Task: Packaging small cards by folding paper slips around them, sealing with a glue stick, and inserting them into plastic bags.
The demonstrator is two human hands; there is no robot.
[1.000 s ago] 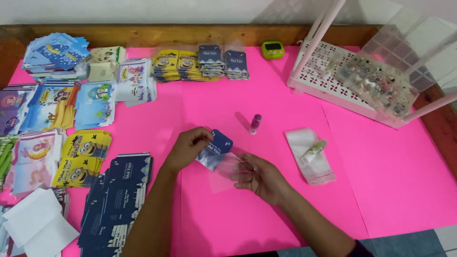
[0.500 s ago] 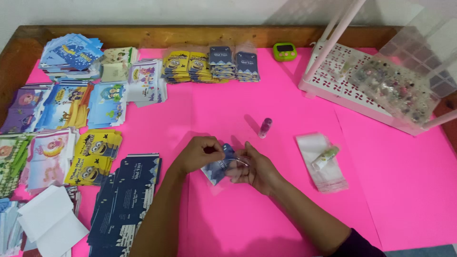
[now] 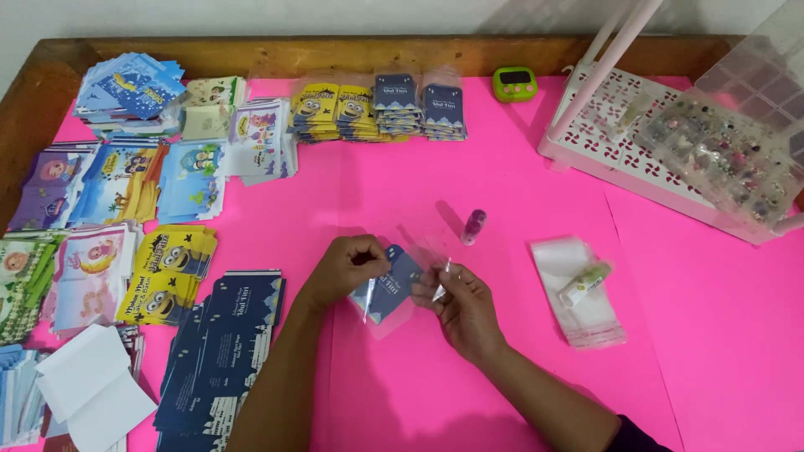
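We hold a dark blue card (image 3: 392,283) in a clear sleeve (image 3: 394,311) at mid-table, left hand (image 3: 347,266) pinched on its top edge, right hand (image 3: 463,305) pinching the sleeve's flap. Card stacks (image 3: 159,276) crowd the left; a small vial (image 3: 473,227), bags (image 3: 578,293) and a white rack (image 3: 611,142) lie right on the pink table (image 3: 712,318).

Bright, even light; soft shadows, sharp focus, slight edge distortion.

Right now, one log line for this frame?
left hand: holds dark blue card | right hand: holds clear sleeve | surface: pink table
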